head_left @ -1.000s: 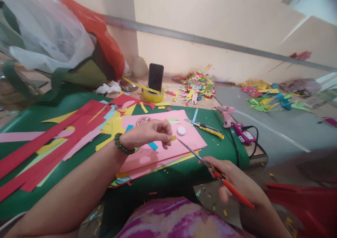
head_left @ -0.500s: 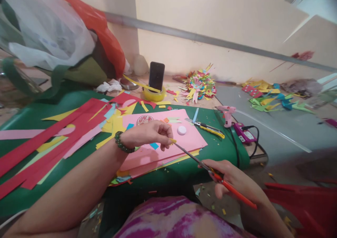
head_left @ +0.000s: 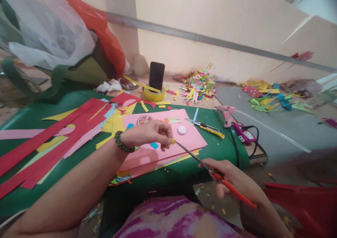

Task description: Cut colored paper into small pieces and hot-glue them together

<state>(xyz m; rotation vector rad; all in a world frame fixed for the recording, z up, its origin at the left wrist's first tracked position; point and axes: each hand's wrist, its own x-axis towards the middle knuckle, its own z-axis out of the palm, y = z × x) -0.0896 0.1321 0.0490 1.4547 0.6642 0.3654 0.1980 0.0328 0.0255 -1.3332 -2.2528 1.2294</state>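
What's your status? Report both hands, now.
Left hand pinching small yellow paper piece. Right hand gripping orange-handled scissors, tips at the piece. Pink sheet beneath; nothing seen between blades and paper.

Pink sheet [head_left: 192, 136]: partly hidden behind left hand [head_left: 155, 134]. Yellow paper piece [head_left: 172, 141], over pink sheet: partly covered, cut too small to tell. Scissors [head_left: 193, 156], right of pink sheet: handles partly covered by right hand [head_left: 226, 174]. Round case [head_left: 144, 119], on pink sheet: near part hidden. Red strips [head_left: 52, 136], left of pink sheet: cut off.
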